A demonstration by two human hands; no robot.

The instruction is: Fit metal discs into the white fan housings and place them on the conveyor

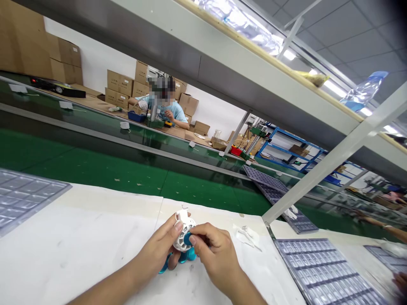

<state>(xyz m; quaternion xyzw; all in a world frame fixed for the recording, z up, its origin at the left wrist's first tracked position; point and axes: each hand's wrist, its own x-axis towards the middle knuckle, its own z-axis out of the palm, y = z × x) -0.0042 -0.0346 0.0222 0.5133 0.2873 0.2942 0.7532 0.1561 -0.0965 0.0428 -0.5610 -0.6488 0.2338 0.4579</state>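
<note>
Above the white tabletop, my left hand is closed around a white round slotted housing, which looks like a small fan casing with a square tab on top. My right hand pinches a blue disc between thumb and forefinger, against the middle of the housing. Shiny blue rounded pieces show just below the housing; whether they are attached to it or lie on the table, I cannot tell. Part of the housing is hidden behind my fingers.
Clear plastic trays lie at left and right. A small white wired piece rests right of my hands. Beyond the table runs a green conveyor. A slanted white post and overhead shelf frame the space. A co-worker sits across.
</note>
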